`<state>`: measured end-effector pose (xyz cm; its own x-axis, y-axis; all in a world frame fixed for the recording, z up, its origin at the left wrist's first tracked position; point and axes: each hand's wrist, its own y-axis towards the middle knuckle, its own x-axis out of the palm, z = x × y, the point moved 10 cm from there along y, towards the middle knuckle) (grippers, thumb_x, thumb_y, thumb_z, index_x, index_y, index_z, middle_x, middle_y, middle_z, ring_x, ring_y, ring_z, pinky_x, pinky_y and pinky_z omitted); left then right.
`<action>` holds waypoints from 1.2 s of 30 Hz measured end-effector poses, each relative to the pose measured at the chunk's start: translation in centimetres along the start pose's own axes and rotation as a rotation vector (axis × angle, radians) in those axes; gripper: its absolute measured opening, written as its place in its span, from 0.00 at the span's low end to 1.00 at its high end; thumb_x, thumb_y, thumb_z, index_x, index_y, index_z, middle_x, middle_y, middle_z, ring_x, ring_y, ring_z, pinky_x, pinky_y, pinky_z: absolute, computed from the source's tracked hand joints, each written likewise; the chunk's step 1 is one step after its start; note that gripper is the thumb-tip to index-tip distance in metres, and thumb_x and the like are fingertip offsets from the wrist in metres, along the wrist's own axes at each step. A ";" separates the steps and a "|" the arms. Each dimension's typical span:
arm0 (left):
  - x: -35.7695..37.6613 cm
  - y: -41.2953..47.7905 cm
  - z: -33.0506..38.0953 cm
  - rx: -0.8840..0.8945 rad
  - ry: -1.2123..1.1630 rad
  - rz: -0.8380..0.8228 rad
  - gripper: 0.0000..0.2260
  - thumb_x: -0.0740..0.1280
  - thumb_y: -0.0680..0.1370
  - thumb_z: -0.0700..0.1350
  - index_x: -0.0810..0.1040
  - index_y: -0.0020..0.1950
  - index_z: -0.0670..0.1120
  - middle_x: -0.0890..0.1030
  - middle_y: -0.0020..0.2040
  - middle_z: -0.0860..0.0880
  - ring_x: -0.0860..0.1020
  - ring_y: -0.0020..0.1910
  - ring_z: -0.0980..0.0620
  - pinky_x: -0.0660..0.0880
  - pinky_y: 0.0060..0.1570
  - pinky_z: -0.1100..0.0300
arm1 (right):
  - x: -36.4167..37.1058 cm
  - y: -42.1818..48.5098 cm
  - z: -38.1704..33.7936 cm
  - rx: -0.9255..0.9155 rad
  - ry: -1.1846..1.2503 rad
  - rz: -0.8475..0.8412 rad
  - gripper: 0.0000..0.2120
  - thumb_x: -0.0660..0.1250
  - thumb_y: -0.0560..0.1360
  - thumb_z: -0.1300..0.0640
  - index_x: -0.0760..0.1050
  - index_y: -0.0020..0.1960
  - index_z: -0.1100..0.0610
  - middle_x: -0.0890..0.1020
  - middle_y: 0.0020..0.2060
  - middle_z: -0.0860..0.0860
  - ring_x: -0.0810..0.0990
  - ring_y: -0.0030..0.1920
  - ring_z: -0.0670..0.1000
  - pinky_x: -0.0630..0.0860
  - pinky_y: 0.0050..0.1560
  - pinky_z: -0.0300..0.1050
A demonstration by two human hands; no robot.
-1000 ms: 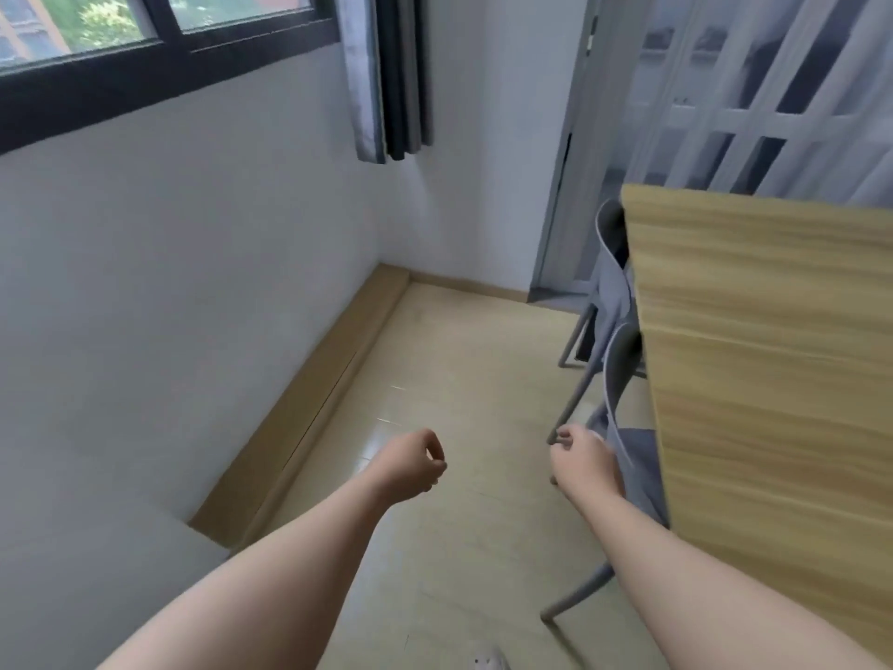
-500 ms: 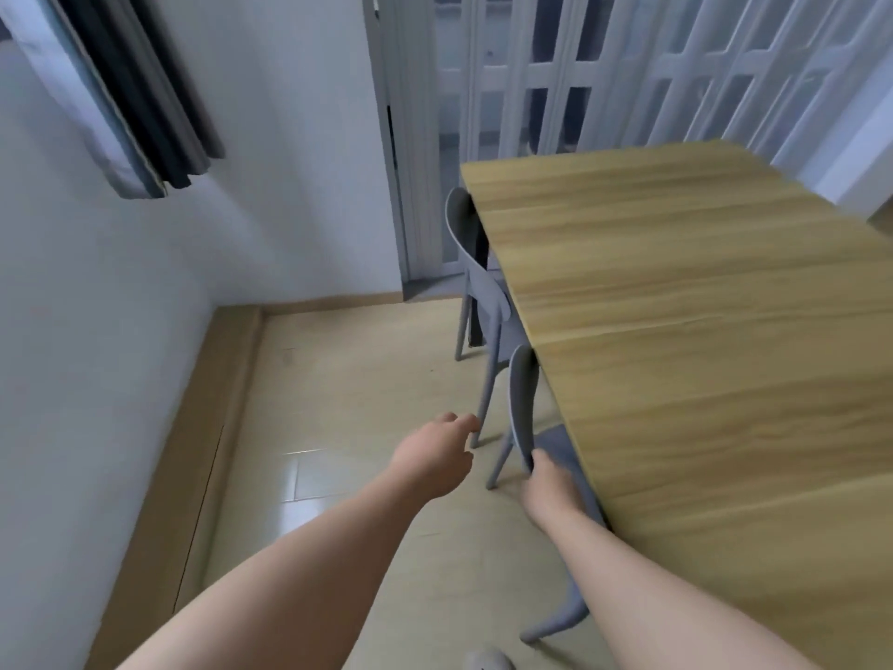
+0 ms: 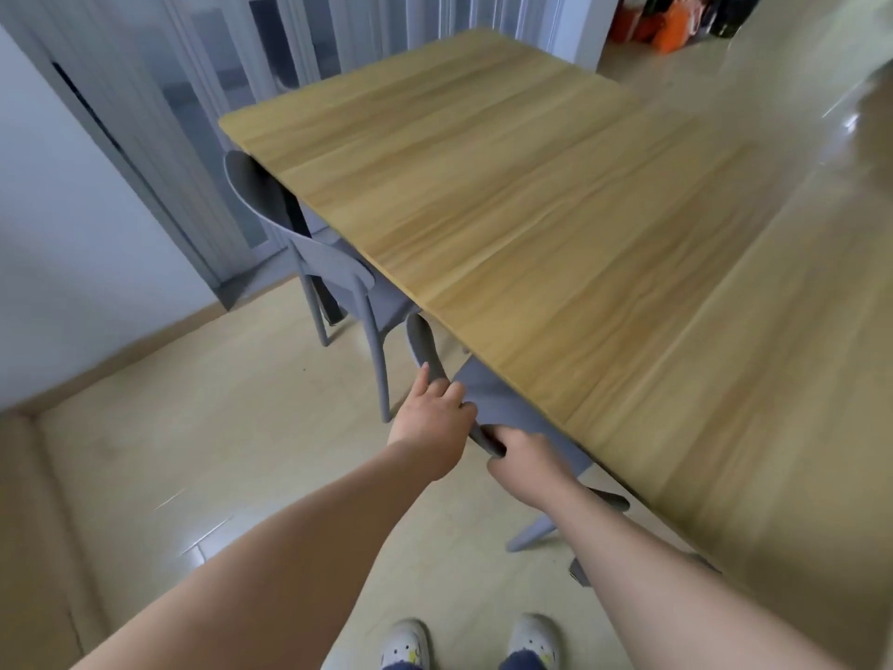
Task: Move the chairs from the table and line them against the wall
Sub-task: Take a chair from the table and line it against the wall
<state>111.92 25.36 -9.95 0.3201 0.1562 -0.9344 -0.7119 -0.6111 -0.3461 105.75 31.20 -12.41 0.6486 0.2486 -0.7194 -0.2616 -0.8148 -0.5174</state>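
Two pale clog shoes point(image 3: 471, 643) sit at the bottom edge on the shiny beige tiled floor point(image 3: 203, 456). Above them both bare forearms reach forward to the nearer grey plastic chair point(image 3: 488, 398), which is tucked under the long side of the light wooden table point(image 3: 555, 234). The left hand point(image 3: 432, 413) rests on the curved top edge of the chair's backrest, fingers point(image 3: 447, 389) curled over the rim and the thumb lying along its outer face. The right hand point(image 3: 524, 456) grips the same rim just beside the left, fingers wrapped around it; the fingertips are hidden behind the backrest. The chair's seat lies mostly under the tabletop, and one grey leg shows below the right forearm.

Farther along the same table edge stands a second grey plastic chair point(image 3: 309, 244), also pushed in, its rounded backrest close to the table's edge and its legs on the floor. Beyond it a grey folding door point(image 3: 159, 152) meets the white wall point(image 3: 58, 234) with its wooden skirting. Orange items point(image 3: 669, 24) lie blurred on the floor past the table's far end.
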 end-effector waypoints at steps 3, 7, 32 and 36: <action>1.0 -1.0 -0.6 -0.003 -0.040 0.020 0.17 0.59 0.78 0.38 0.70 0.66 0.45 0.70 0.62 0.45 0.68 0.67 0.43 0.37 0.76 0.48 | 1.5 -1.0 -0.6 0.011 -0.004 -0.011 0.10 0.56 0.74 0.64 0.73 0.52 0.57 0.73 0.39 0.53 0.70 0.41 0.56 0.59 0.27 0.39; 2.2 -4.0 -1.7 -0.023 -0.081 0.038 0.17 0.57 0.77 0.37 0.70 0.66 0.45 0.69 0.62 0.46 0.67 0.66 0.44 0.38 0.77 0.49 | 4.1 -3.0 -2.1 -0.041 -0.034 -0.017 0.14 0.56 0.74 0.65 0.72 0.57 0.57 0.79 0.47 0.58 0.70 0.43 0.55 0.65 0.33 0.41; 10.6 -27.9 13.4 -0.463 -0.187 -0.010 0.19 0.56 0.78 0.35 0.73 0.66 0.48 0.77 0.62 0.49 0.75 0.63 0.46 0.69 0.61 0.57 | 12.8 -23.7 6.4 -0.466 -0.671 -0.240 0.11 0.55 0.76 0.71 0.68 0.51 0.57 0.78 0.60 0.61 0.77 0.61 0.61 0.66 0.44 0.46; 12.5 -30.1 18.5 -0.460 -0.198 -0.078 0.17 0.56 0.78 0.34 0.74 0.64 0.46 0.78 0.60 0.47 0.77 0.60 0.44 0.65 0.44 0.57 | 13.5 -26.8 9.3 -0.471 -0.677 -0.231 0.14 0.56 0.75 0.73 0.58 0.48 0.56 0.78 0.57 0.60 0.78 0.60 0.61 0.71 0.47 0.51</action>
<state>125.80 60.03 -12.73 0.2048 0.3317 -0.9209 -0.3276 -0.8633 -0.3838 114.88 61.26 -12.51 0.0433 0.5724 -0.8188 0.2459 -0.8005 -0.5466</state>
